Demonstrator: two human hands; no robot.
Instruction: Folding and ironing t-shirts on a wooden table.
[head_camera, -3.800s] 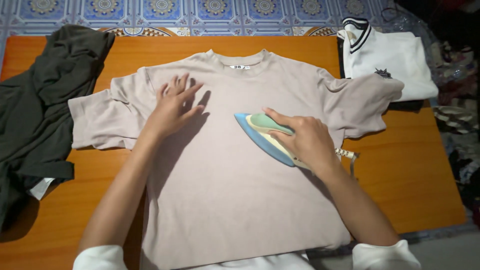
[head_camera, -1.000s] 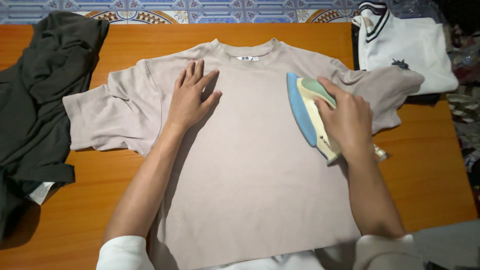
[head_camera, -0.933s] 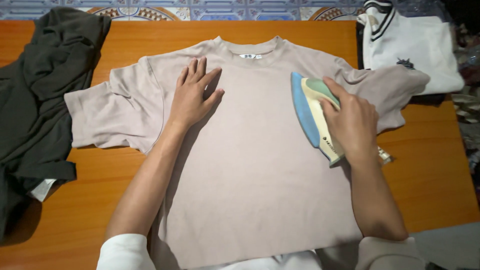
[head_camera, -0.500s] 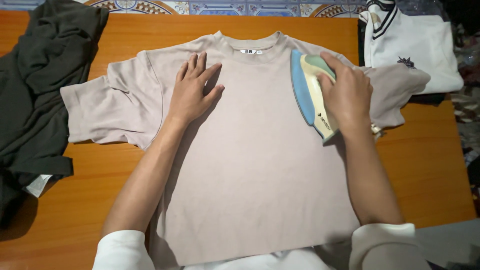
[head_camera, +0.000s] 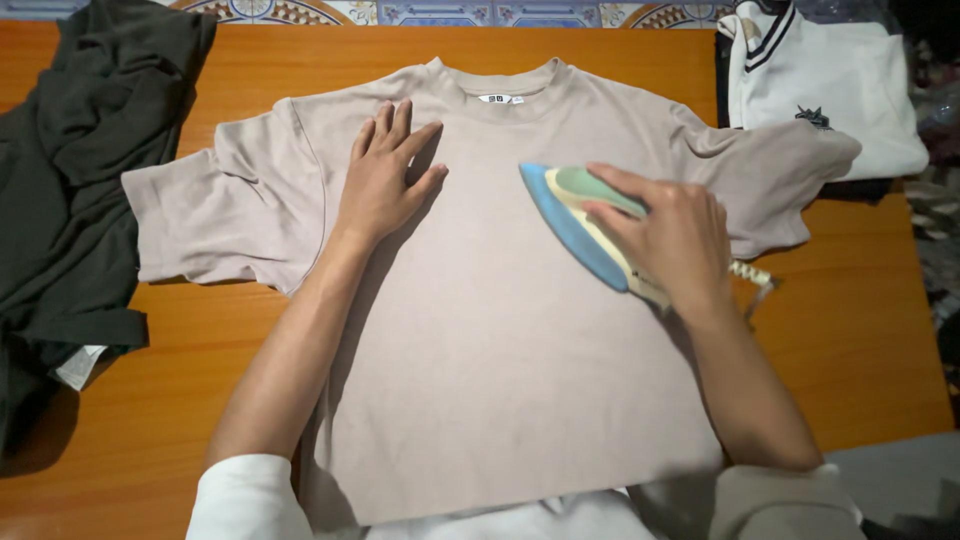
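Ironing being done on a beige T-shirt (head_camera: 480, 340) spread on the counter (head_camera: 860, 340).
Shirt is being pinned taut by the flat, open left hand (head_camera: 385, 185); blue iron (head_camera: 585, 230) is being gripped by the closed right hand (head_camera: 675, 240).

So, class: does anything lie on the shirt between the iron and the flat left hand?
Nothing visible does. Only bare beige shirt lies between the iron, held by the right hand, and the left hand.
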